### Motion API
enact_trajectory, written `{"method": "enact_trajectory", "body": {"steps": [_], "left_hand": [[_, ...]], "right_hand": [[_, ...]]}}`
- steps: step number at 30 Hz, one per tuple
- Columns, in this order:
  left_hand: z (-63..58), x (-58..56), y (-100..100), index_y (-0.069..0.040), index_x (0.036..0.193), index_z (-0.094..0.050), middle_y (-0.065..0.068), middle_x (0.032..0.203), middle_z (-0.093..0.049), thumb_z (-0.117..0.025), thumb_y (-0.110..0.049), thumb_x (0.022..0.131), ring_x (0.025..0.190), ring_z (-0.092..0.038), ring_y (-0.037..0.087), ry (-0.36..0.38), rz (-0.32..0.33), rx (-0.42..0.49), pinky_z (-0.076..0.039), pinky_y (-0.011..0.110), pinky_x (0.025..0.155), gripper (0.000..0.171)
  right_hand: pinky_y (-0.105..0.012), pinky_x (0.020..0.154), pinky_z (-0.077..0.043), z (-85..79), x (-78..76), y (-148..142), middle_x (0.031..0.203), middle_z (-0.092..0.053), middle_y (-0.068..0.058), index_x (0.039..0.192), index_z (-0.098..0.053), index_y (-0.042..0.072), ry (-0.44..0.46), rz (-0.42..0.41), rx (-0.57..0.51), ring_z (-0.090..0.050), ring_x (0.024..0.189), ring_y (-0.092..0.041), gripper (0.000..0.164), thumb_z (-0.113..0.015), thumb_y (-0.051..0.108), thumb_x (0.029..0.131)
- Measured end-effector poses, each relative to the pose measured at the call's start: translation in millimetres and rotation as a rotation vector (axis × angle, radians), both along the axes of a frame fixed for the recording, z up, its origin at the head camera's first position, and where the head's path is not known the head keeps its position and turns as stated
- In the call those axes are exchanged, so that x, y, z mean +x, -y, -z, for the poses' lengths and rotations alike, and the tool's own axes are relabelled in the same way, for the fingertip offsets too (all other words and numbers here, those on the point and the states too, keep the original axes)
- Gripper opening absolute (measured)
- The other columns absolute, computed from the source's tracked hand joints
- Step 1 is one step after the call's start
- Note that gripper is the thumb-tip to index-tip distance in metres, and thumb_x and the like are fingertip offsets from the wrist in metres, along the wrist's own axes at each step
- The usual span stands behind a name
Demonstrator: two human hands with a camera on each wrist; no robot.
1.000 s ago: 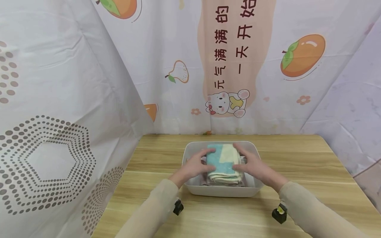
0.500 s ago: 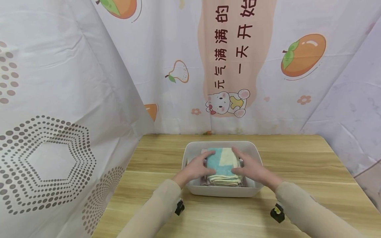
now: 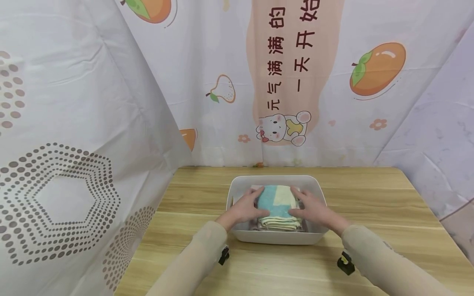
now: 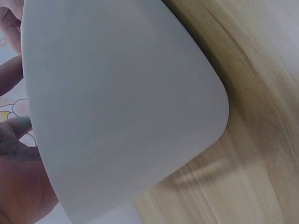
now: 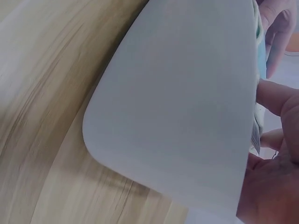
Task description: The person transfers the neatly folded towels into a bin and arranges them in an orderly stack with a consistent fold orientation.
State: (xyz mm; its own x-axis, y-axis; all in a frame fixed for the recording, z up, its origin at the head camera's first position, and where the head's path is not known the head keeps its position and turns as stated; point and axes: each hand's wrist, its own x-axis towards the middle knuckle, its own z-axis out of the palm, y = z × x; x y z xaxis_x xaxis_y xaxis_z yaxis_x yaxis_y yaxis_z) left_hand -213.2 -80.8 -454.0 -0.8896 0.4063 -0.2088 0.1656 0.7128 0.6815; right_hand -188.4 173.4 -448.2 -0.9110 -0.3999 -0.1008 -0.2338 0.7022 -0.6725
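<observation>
A folded blue-and-cream towel (image 3: 279, 201), several layers thick, lies inside a white plastic bin (image 3: 277, 237) on the table. My left hand (image 3: 244, 207) holds its left side, thumb at the near corner and fingers at the far one. On the opposite side my right hand (image 3: 312, 209) grips it in the same way, so the towel sits between both hands. Its top bulges slightly. Beneath it, greyish-pink folded cloth (image 3: 254, 225) shows. In both wrist views the bin's outer wall (image 4: 126, 102) hides the towel's lower part and some of the fingers.
The bin stands near the back of a wood-grain table (image 3: 200, 197), in front of a printed curtain (image 3: 222, 123). Another patterned curtain (image 3: 74, 123) hangs along the left side. The bin's raised rim surrounds both hands' fingers.
The towel has moved down and slightly nearer in the bin, with both hands following it. Its top has gone from flat to a little bulged.
</observation>
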Motion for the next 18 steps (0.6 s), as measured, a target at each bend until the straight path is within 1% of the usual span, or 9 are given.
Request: {"method": "enact_trajectory", "body": {"steps": [3,8,11,14,18], "left_hand": [[0.4,-0.6,0.5,-0.025,0.149,-0.022,0.006,0.144,-0.023,-0.07,-0.049,0.078,0.121,-0.039,0.019,0.002,0.012,-0.012,-0.037,0.039,0.097,0.088],[0.6,0.9,1.7,-0.018,0.148,-0.024,0.004,0.146,-0.016,-0.068,-0.049,0.08,0.116,-0.043,0.017,-0.02,0.05,-0.02,-0.039,0.037,0.094,0.087],[0.8,2.6,2.1,-0.018,0.148,-0.024,0.003,0.147,-0.015,-0.067,-0.049,0.081,0.115,-0.044,0.017,-0.023,0.059,-0.034,-0.04,0.036,0.093,0.086],[0.5,3.9,2.1,-0.019,0.148,-0.024,0.002,0.147,-0.014,-0.067,-0.049,0.081,0.119,-0.043,0.018,-0.025,0.059,-0.045,-0.04,0.037,0.094,0.085],[-0.7,4.9,2.3,-0.019,0.148,-0.025,0.001,0.148,-0.014,-0.066,-0.05,0.081,0.121,-0.042,0.018,-0.036,0.061,-0.051,-0.039,0.037,0.095,0.085]], "right_hand": [[-0.061,0.093,-0.034,1.2,-0.1,-0.2,0.138,-0.025,-0.037,0.147,-0.022,0.003,-0.008,-0.009,0.017,-0.033,0.122,-0.051,0.08,-0.062,0.04,0.088],[-0.059,0.092,-0.036,2.3,0.3,-1.3,0.137,-0.026,-0.036,0.147,-0.023,0.004,0.004,-0.017,0.035,-0.036,0.121,-0.049,0.08,-0.061,0.042,0.088],[-0.058,0.092,-0.036,2.2,0.7,-2.3,0.138,-0.026,-0.036,0.147,-0.022,0.005,0.022,-0.019,0.032,-0.036,0.121,-0.048,0.081,-0.062,0.043,0.087],[-0.058,0.092,-0.036,2.6,0.7,-2.7,0.138,-0.026,-0.035,0.147,-0.022,0.005,0.036,-0.019,0.026,-0.036,0.122,-0.048,0.082,-0.062,0.043,0.087],[-0.058,0.093,-0.035,4.0,0.2,-3.7,0.139,-0.025,-0.035,0.147,-0.023,0.005,0.033,-0.016,0.024,-0.035,0.122,-0.048,0.082,-0.062,0.044,0.087]]}}
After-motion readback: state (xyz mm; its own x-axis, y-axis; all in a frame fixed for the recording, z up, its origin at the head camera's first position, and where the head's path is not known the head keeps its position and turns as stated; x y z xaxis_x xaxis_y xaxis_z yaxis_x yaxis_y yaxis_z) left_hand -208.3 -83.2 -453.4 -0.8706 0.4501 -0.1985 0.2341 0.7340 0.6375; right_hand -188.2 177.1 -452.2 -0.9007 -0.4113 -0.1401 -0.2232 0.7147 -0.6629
